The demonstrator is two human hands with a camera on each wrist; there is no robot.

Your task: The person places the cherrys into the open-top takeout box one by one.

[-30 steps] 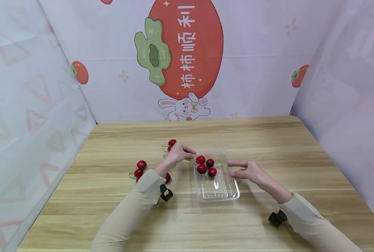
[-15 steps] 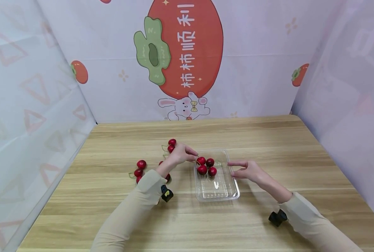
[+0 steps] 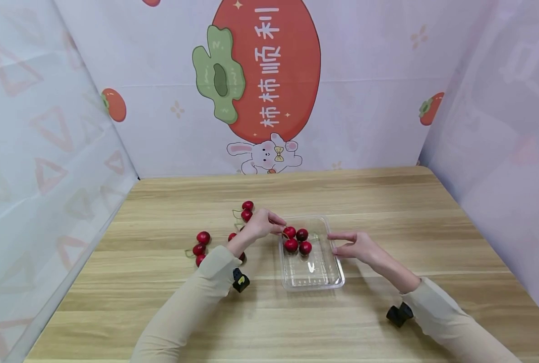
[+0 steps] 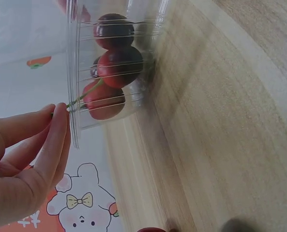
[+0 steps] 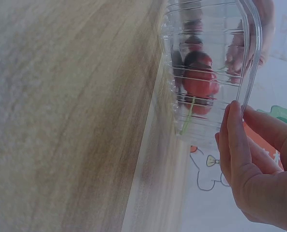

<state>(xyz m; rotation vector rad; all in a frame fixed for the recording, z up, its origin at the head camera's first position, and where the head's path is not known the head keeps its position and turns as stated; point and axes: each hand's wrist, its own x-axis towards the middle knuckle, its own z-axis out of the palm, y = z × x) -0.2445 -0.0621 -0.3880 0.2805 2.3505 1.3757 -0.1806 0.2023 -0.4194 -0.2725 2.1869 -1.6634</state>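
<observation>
1. The left hand (image 3: pixel 259 225) is pinching a cherry stem (image 4: pixel 83 96) at the clear plastic tray (image 3: pixel 335 269)'s left rim, having eased slightly back since a second ago.
2. Its cherry (image 3: pixel 289 232) is resting inside with three others, so the drop looks nearly complete.
3. The right hand (image 3: pixel 357 246) is still steadying the tray's right wall, fingers extended.

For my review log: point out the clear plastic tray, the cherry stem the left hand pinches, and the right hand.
clear plastic tray (image 3: pixel 312 284), head view, bare near rim.
cherry stem (image 4: pixel 85 95), left wrist view, mid stem.
right hand (image 3: pixel 357 246), head view, back of hand.
</observation>
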